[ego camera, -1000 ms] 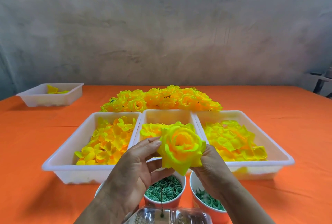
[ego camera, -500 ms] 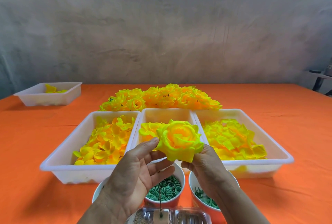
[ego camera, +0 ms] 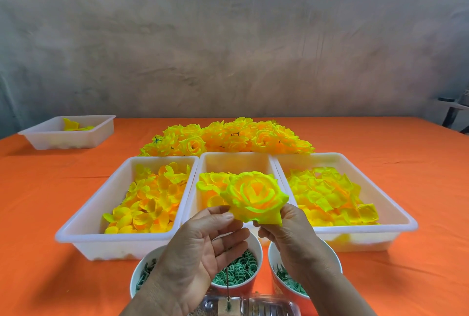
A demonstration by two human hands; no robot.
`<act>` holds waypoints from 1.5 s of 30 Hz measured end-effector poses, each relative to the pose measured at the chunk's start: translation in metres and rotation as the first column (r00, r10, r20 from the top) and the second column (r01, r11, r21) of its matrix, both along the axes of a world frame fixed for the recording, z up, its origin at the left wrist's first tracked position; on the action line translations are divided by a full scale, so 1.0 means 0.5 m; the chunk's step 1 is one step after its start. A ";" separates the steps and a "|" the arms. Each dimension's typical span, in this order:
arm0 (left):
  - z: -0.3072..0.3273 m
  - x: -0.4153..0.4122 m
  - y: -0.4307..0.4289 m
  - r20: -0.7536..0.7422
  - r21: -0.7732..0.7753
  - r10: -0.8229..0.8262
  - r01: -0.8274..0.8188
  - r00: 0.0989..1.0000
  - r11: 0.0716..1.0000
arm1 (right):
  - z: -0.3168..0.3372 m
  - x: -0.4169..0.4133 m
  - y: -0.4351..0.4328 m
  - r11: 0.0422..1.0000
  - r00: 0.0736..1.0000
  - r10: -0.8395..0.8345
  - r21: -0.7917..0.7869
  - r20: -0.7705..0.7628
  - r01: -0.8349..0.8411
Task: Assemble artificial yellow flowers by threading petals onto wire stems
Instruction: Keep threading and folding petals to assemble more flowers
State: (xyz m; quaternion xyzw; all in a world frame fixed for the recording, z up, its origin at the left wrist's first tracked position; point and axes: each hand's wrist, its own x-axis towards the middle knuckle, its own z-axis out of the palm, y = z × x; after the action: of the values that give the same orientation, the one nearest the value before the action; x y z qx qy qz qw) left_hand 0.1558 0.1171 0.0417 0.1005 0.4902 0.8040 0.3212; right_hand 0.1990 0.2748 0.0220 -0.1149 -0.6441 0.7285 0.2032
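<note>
- Assembled yellow flower: held in the air, face up and tilted toward the camera, above the near end of the middle tray.
- Right hand: under the flower's right lower edge, fingers curled and pinching it from beneath. The contact point itself is hidden by petals.
- Left hand: palm turned up, fingers loosely spread and slightly bent. The upper fingertip touches the flower's lower left edge and grips nothing.
- Left tray: rounded yellow-orange petals. Middle tray: a few petals at its left side. Right tray: larger yellow petals. The three white trays sit side by side, touching.
- Finished flowers: heaped just behind the trays.
- Three cups of green parts below the hands; the middle cup holds ring-shaped pieces.
- Clear plastic box at the near edge, with a thin wire standing upright from it.
- Fourth tray far left, well apart.
- Orange tablecloth under everything.
</note>
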 end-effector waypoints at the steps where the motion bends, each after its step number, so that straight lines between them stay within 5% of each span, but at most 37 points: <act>1: -0.001 0.000 0.000 -0.001 -0.006 -0.001 0.001 1.000 1.000 | 0.003 0.002 -0.001 1.000 1.000 0.004 0.015 -0.017 -0.004; 12: -0.004 0.001 -0.001 -0.076 -0.025 0.009 -0.011 0.997 1.000 | -0.005 0.013 0.009 0.970 0.986 -0.097 0.211 -0.134 0.124; 23: -0.012 -0.001 0.005 -0.031 -0.048 0.084 -0.085 0.996 0.995 | -0.004 0.025 -0.009 0.974 0.988 -0.073 0.202 -0.136 0.099; 31: -0.025 -0.009 0.006 -0.070 -0.197 0.320 -0.328 0.945 0.924 | 0.006 0.027 -0.016 0.920 0.959 -0.228 0.285 -0.169 0.269; 38: 0.021 0.015 0.006 0.065 -0.078 0.116 -0.111 0.991 0.991 | 0.003 0.019 -0.020 0.913 0.955 -0.253 0.288 -0.155 0.288; 42: 0.021 0.020 0.012 0.081 -0.073 0.120 -0.114 0.989 0.991 | -0.007 0.014 -0.023 0.995 0.990 -0.101 0.017 -0.097 0.103; 45: 0.019 0.032 0.023 0.072 -0.109 0.103 -0.095 0.992 0.989 | -0.021 0.000 -0.027 0.958 0.994 0.012 -0.284 -0.109 -0.043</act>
State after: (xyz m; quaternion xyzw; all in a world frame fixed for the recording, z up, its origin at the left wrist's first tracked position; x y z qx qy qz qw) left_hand 0.1721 0.1285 0.0514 0.0278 0.5237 0.7952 0.3043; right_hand 0.1989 0.2611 0.0117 -0.0951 -0.5221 0.8216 0.2083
